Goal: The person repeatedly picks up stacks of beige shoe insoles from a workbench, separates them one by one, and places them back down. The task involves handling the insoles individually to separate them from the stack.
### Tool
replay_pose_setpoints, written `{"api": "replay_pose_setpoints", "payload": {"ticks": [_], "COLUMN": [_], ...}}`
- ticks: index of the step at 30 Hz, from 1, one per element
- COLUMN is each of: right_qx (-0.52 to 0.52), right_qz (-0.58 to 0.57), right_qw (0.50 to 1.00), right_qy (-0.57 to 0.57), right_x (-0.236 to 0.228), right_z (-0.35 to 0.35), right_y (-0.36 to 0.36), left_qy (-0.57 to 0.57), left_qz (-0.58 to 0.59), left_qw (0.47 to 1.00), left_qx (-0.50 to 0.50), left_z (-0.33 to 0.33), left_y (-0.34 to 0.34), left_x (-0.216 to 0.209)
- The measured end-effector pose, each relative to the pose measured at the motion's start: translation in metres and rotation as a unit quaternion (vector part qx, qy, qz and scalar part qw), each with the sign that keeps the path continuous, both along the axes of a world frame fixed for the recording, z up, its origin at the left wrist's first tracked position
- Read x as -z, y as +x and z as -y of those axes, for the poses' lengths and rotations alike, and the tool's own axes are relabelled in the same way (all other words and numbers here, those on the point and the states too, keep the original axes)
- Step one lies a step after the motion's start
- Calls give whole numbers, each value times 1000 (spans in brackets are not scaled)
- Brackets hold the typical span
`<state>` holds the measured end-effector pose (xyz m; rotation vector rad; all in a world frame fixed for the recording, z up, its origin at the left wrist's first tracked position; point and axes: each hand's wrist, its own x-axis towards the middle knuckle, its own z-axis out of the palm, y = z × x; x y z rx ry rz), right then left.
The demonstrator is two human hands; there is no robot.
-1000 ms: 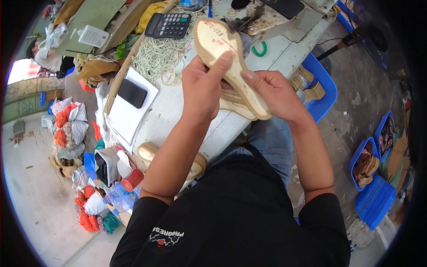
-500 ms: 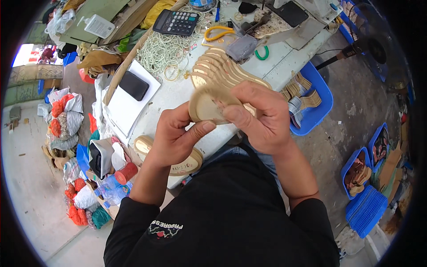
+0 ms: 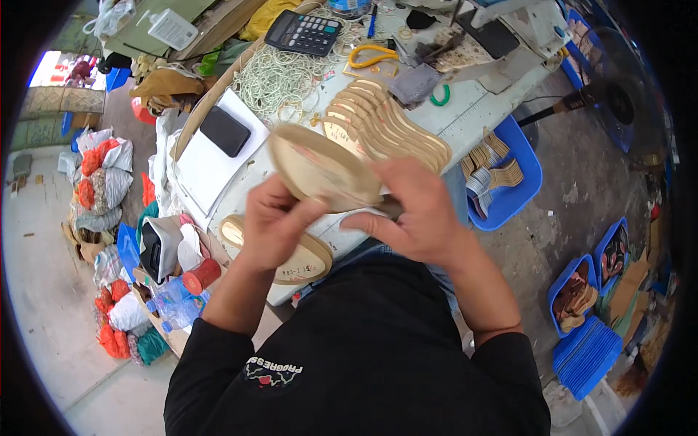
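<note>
Beige shoe insoles (image 3: 320, 163), seemingly a small stack, are held tilted above the table and blurred by motion. My left hand (image 3: 280, 225) grips their near left edge, thumb on the near side. My right hand (image 3: 414, 211) is at their right end, its fingers behind the edge and its thumb stretched out below. Just beyond lies a fanned row of similar insoles (image 3: 389, 127). Another small stack of insoles (image 3: 309, 261), with handwritten marks, rests at the near table edge, partly hidden by my left hand and forearm.
On the white table (image 3: 465, 105) are a phone (image 3: 225, 131) on paper, a tangle of pale elastic bands (image 3: 273, 83), a calculator (image 3: 303, 33) and yellow-handled scissors (image 3: 372, 54). Right of it stands a blue basket (image 3: 529, 163) holding insoles, near a black fan (image 3: 618, 102).
The held insoles have swung from a near end-on view to a longer tilted one, farther left. My right hand has dropped slightly and its thumb has come away from their face.
</note>
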<state>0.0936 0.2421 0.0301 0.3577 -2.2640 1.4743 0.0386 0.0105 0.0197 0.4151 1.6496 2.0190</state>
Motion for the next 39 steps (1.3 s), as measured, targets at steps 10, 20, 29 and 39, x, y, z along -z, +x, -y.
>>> {"api": "replay_pose_setpoints", "payload": {"ticks": [10,20,29,39], "right_qx": [197,76,102,-80], "right_qz": [128,228,197,287], "right_qw": [906,908,893,951], "right_qy": [352,344,392,-84], "right_x": [107,97,96,55], "right_z": [-22,-4,-47,12], "right_y": [-23,-24,-40,1], "left_qy": [-516,-455,-413,-384], "left_qz": [-389,-423,-414,-377], "left_qw": [670,756,784,812], "left_qx": [366,205,208,227], "left_z": [136,101,72,66], "left_y": [-14,-17,-19,-42], "left_x": [18,55,29,-7]}}
